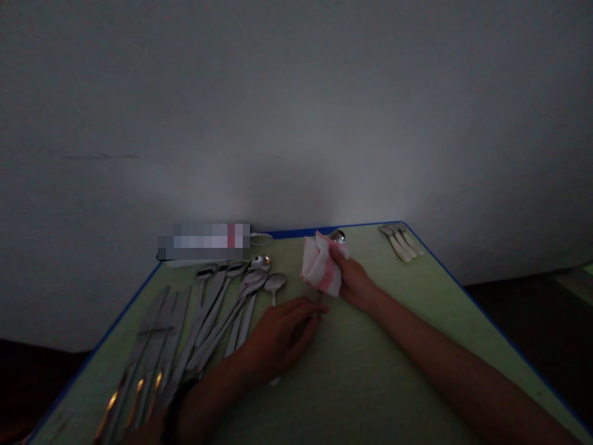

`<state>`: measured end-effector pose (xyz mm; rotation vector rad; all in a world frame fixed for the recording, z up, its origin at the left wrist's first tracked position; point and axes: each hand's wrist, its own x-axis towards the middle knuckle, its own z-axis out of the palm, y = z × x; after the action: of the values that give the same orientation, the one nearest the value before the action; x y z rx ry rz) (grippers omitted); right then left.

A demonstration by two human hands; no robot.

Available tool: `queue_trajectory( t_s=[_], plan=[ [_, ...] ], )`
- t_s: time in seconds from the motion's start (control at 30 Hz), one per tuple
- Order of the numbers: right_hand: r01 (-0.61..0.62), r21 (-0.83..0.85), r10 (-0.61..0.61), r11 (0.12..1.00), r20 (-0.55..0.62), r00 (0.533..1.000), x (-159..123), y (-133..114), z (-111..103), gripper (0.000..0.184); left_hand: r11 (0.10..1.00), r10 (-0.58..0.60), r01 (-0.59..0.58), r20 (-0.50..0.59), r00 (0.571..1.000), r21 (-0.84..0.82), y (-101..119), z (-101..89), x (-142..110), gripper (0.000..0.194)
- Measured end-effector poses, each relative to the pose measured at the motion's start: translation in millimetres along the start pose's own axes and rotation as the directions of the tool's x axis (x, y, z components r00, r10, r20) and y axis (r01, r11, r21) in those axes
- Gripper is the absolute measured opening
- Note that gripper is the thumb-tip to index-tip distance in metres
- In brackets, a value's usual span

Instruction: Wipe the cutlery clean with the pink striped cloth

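My right hand [354,281] is closed on a white cloth with pink stripes [320,267], wrapped round a spoon whose bowl [338,235] sticks out above the cloth. My left hand [280,337] is curled low on the green table [370,371], its fingers pinched on the spoon's handle end near the cloth. Just left of that hand lie several metal spoons [245,284].
Several knives [152,346] lie in a row at the table's left side. A few white-handled utensils [401,240] rest at the far right corner. A flat pale object [204,242] lies along the far edge by the wall. The table has a blue rim [491,318]. The light is dim.
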<state>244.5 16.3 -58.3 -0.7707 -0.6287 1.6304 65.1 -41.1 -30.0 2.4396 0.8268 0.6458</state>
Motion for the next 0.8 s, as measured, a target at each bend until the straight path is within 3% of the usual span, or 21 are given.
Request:
queue_trajectory(
  t_s=[0.33,0.47,0.57,0.67,0.8],
  plan=[
    [0.004,0.125,0.002,0.992,-0.044,0.999,6,-2,-1,0.037,0.997,0.045,-0.046,-0.014,0.999,-0.056,1,-2.4,-1,0.026],
    [0.094,0.212,-0.074,0.973,-0.102,0.992,9,-7,-2,0.031,0.981,0.177,-0.168,0.091,0.98,-0.097,10,-12.4,-3,0.02],
    [0.093,0.227,-0.075,0.969,-0.084,0.994,10,-8,-5,0.034,0.975,0.221,-0.212,0.164,0.961,-0.071,15,-14.9,-3,0.017],
    [0.05,0.201,-0.042,0.978,-0.044,0.998,8,-8,-5,0.033,0.979,0.203,-0.196,0.149,0.968,-0.059,15,-10.2,-3,0.019],
    [0.039,0.104,-0.043,0.994,0.033,0.999,3,-7,-2,0.028,0.999,0.051,-0.051,0.068,0.996,0.0,10,-1.7,-6,0.027]
  ],
)
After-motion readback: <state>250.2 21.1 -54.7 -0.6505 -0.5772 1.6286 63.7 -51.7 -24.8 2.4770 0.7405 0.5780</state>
